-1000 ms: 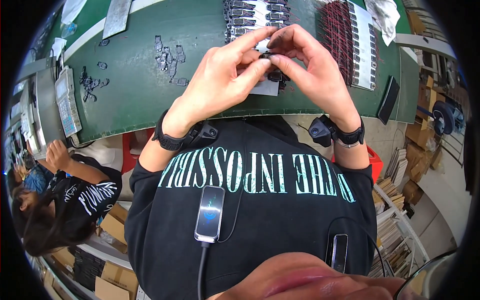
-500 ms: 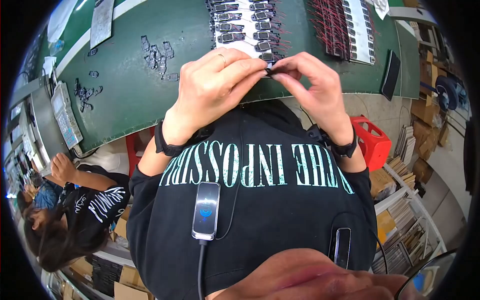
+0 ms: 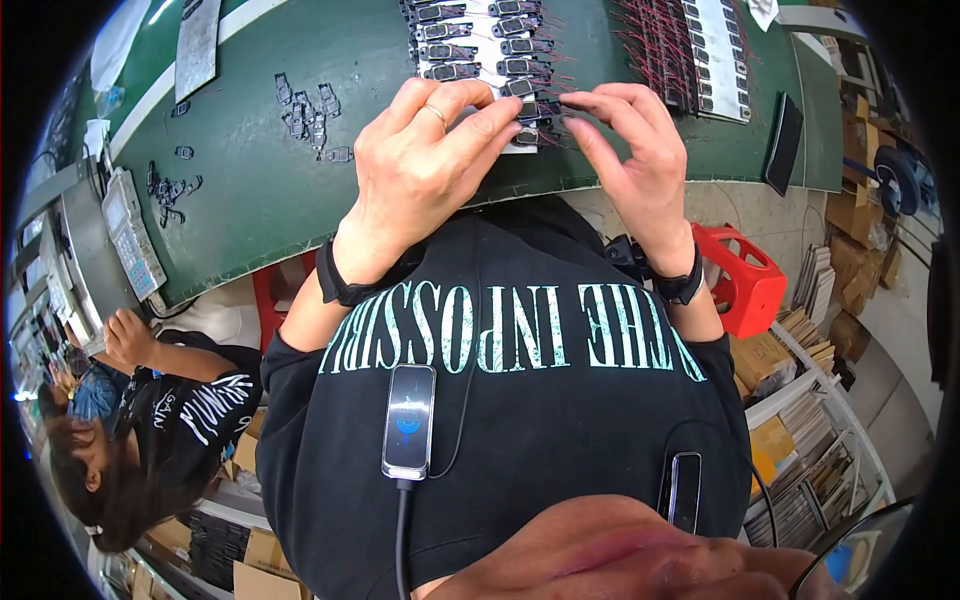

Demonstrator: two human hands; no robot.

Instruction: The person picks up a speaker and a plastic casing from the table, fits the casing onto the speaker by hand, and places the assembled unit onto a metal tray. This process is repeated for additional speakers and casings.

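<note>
While the left hand (image 3: pixel 425 150) is touching a small black module (image 3: pixel 541 109) near the tabletop's (image 3: pixel 250 205) front edge, its grip too hidden to tell, the right hand (image 3: pixel 640 150) is hovering just beside the module, thumb and forefinger parted, grip released.

Looks bright and fairly even over the green desk (image 3: pixel 250 200). Reads reasonably sharp around the left fingers (image 3: pixel 482 127), yet renders the small black components (image 3: pixel 328 98) too tiny for fine detail. Glints pale off the metal plate (image 3: pixel 198 55) and flares blue-white at the far left rim. Bows the desk's near edge, stretches the outer surroundings and drops to black in the corners.
</note>
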